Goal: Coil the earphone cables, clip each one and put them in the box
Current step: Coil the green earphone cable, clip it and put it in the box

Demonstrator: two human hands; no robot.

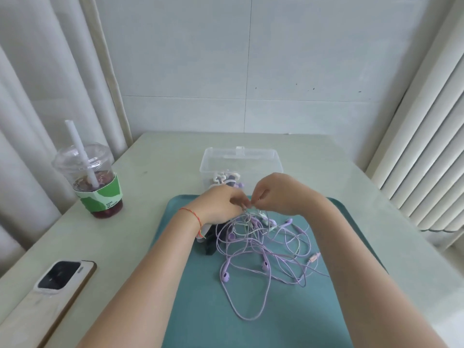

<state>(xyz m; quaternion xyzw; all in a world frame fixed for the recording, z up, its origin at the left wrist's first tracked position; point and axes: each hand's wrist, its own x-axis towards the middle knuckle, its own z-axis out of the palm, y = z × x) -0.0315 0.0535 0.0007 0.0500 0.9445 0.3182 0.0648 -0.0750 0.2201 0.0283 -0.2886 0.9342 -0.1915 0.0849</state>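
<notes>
A tangle of purple earphone cables (263, 249) lies on a teal tray (251, 327), with earbuds at its near side and a pink plug at its right. Over the tangle's far edge, my left hand (221, 204) and my right hand (278, 192) meet fingertip to fingertip, both pinching strands of cable lifted a little off the tray. Behind the hands stands a clear plastic box (241, 162) with no lid on it, holding a white and purple bundle. A dark object (211, 243) lies under my left wrist, partly hidden.
A lidded drink cup (96, 182) with a straw and a green sleeve stands at the table's left. A phone (60, 277) lies face down near the front left edge. Curtains hang at the left and window blinds at the right.
</notes>
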